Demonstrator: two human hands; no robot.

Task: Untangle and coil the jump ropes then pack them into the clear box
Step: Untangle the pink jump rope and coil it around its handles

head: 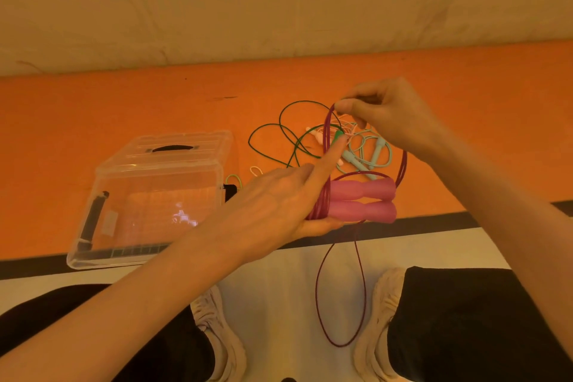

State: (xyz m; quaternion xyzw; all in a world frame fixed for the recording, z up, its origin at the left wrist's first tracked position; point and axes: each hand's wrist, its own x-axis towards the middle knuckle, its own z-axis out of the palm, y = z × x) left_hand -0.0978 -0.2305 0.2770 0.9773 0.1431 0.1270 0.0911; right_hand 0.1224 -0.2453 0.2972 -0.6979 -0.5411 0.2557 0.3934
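My left hand (279, 198) holds the two pink handles (362, 201) of a jump rope side by side, with several turns of its dark red cord around the hand and the forefinger pointing forward. My right hand (381, 115) pinches the top of the dark red cord (328, 121) above the handles. A long loop of that cord (341, 288) hangs down between my knees. On the orange mat behind lie a tangled green rope (279, 133), a pale teal rope with teal handles (369, 152) and a thin white-pink rope. The clear box (148, 195) sits to the left.
The box's clear lid (183, 146) with a black handle stands behind the box. Small elastic loops (232, 178) lie on the mat beside it. My knees and pale shoes (217, 335) are at the bottom on a white floor strip. A beige wall rises behind the mat.
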